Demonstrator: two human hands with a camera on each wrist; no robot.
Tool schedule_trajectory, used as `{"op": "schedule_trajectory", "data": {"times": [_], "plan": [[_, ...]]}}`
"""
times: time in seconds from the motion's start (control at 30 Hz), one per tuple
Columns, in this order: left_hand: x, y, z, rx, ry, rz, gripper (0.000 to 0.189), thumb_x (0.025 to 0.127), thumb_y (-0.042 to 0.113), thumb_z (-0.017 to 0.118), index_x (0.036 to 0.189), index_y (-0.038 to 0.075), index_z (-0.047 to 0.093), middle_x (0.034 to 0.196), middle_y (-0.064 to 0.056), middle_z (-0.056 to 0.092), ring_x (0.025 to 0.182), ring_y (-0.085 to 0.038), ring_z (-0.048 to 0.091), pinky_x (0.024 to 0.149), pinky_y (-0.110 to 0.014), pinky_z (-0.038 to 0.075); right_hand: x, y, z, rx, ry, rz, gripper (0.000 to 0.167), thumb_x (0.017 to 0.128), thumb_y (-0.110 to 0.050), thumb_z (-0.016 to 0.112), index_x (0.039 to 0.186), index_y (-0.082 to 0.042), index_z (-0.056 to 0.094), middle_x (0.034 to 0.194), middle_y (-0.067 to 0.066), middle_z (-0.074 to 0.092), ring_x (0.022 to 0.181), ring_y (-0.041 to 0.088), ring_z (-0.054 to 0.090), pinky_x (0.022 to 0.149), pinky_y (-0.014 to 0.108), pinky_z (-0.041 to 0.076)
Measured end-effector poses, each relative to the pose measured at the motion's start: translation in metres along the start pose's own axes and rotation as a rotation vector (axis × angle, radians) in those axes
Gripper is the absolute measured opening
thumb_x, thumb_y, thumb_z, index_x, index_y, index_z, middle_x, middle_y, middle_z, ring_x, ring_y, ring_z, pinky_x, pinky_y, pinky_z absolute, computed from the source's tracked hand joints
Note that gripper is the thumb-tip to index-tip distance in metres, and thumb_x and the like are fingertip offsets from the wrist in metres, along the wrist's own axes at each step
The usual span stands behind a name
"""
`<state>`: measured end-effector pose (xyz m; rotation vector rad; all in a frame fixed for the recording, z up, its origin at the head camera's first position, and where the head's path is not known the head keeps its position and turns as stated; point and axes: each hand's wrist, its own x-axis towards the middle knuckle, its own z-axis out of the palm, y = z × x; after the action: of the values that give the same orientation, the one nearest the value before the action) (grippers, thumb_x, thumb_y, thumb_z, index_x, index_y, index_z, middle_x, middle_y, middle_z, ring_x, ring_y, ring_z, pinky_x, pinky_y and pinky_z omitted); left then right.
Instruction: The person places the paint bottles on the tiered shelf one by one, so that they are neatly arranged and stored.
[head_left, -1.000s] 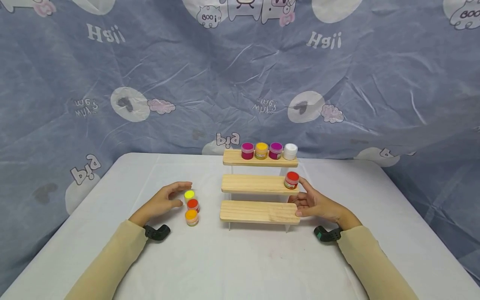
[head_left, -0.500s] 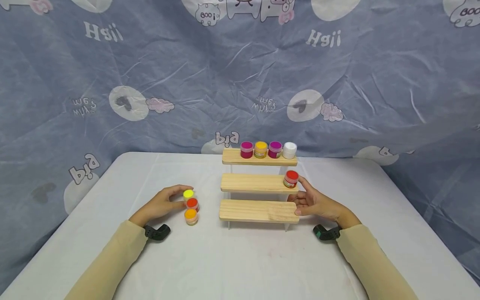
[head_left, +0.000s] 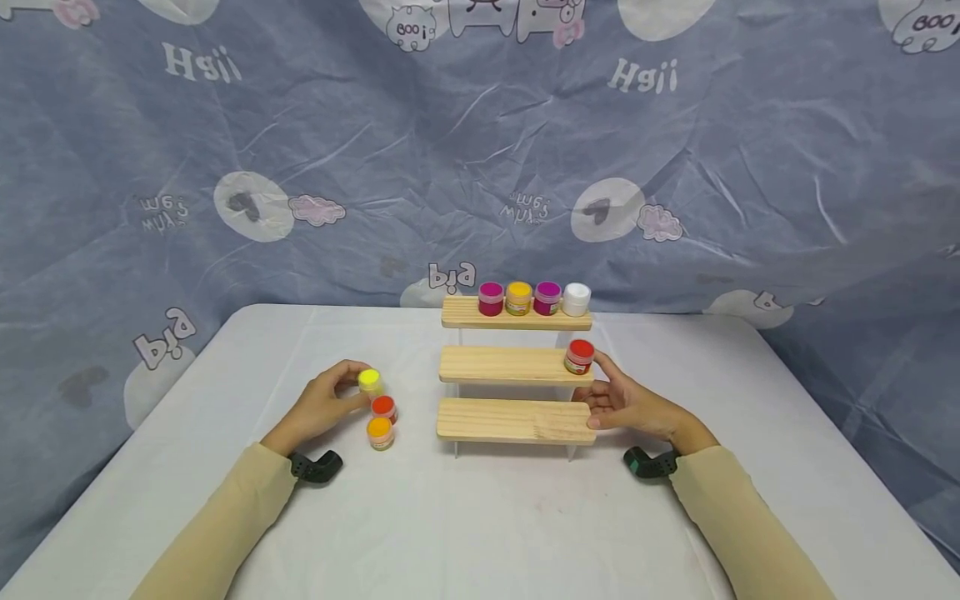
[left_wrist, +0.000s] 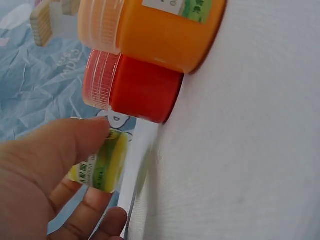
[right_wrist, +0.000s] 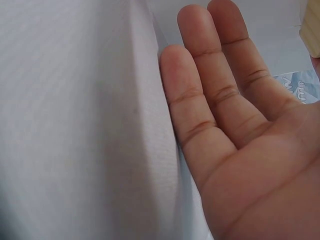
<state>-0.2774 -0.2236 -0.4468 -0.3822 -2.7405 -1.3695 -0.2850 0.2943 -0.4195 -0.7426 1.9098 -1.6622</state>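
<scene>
My left hand (head_left: 324, 405) pinches a small yellow-lidded paint jar (head_left: 371, 382) between thumb and fingers. In the left wrist view this jar (left_wrist: 111, 162) is tilted and seems just off the table. Close by stand a red paint jar (head_left: 384, 407) and an orange paint jar (head_left: 380, 433). At the right end of a three-tier wooden rack (head_left: 510, 419), my right hand (head_left: 637, 408) touches the shelf ends, its thumb by the lowest one. Its other fingers (right_wrist: 187, 95) are loosely extended near the cloth. Another red paint jar (head_left: 579, 357) sits on the middle shelf, beside my index finger.
The top shelf (head_left: 461, 313) bears a row of jars: a magenta jar (head_left: 491, 299), a yellow jar (head_left: 519, 298), a purple jar (head_left: 547, 298) and a white jar (head_left: 577, 300). A white cloth covers the table (head_left: 315, 533). Behind it hangs a blue-grey printed curtain (head_left: 420, 150).
My left hand has closed its fingers on the yellow-lidded jar and shifted it slightly up and left, away from the red jar. The right hand keeps its place at the rack.
</scene>
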Motion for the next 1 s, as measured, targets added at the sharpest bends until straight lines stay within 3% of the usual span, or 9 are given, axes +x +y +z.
{"op": "schedule_trajectory", "data": {"times": [0.27,0.4,0.57,0.77,1.0], "plan": [[-0.002,0.019,-0.005,-0.036,0.156,-0.004,0.04,0.097,0.011,0.082,0.131,-0.002,0.065,0.125,-0.022,0.071,0.121,-0.04,0.065,0.111,-0.057,0.051,-0.001,0.0,0.0,-0.018,0.005,-0.001,0.118,0.097,0.0,0.077,0.169,-0.008,-0.016,0.145,0.036,0.054,0.119,0.019,0.068,0.102,0.029,0.058],[-0.003,0.033,-0.009,-0.07,0.203,0.02,0.04,0.097,0.013,0.083,0.131,0.001,0.067,0.122,-0.019,0.071,0.11,-0.03,0.067,0.104,-0.038,0.056,-0.001,0.0,0.0,-0.013,-0.005,-0.012,0.118,0.097,-0.001,0.077,0.169,-0.008,-0.016,0.142,0.031,0.057,0.118,0.021,0.068,0.101,0.03,0.058],[-0.007,0.05,-0.009,-0.098,0.203,0.081,0.04,0.094,0.012,0.085,0.13,0.003,0.069,0.118,-0.015,0.073,0.099,-0.016,0.067,0.09,-0.016,0.055,0.0,0.002,-0.002,-0.012,-0.009,-0.013,0.118,0.097,0.0,0.076,0.169,-0.008,-0.017,0.139,0.024,0.06,0.118,0.02,0.068,0.101,0.03,0.058],[-0.014,0.077,-0.005,-0.12,0.187,0.158,0.037,0.092,0.007,0.086,0.126,0.003,0.071,0.114,-0.012,0.074,0.1,-0.008,0.067,0.091,-0.018,0.056,0.001,0.003,-0.002,-0.013,-0.013,-0.003,0.116,0.097,0.002,0.074,0.17,-0.009,-0.015,0.137,0.02,0.061,0.118,0.021,0.067,0.101,0.03,0.058],[-0.015,0.108,0.01,-0.133,0.126,0.223,0.039,0.091,0.004,0.087,0.126,0.002,0.072,0.118,-0.01,0.074,0.102,-0.015,0.068,0.091,-0.021,0.057,0.0,0.001,-0.001,-0.023,0.012,0.011,0.118,0.096,-0.002,0.078,0.17,-0.008,-0.014,0.133,0.017,0.063,0.118,0.02,0.067,0.1,0.029,0.058]]}}
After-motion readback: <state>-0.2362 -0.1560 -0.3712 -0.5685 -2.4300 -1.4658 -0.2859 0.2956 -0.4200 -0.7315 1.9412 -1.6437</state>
